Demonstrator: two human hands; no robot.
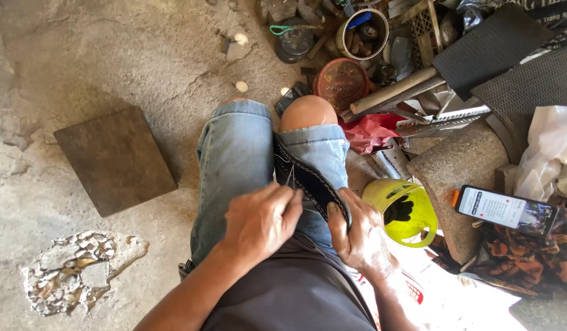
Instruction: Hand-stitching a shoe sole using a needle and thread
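Observation:
A dark strap-like piece with light stitching along its edge (298, 173) lies wedged between my two knees in light blue jeans. My left hand (259, 222) rests on my left thigh, fingers curled against the strap's near end, pinching something thin that I cannot make out. My right hand (357, 236) grips the strap's lower end from the right, thumb pressed on its dark face.
A flat brown square slab (114, 159) lies on the cracked concrete floor at left. A yellow-green jug (403, 208) sits by my right knee. A lit phone (507, 210) rests at right. Tins, a red bowl (340, 81), wooden handles and tools clutter the top right.

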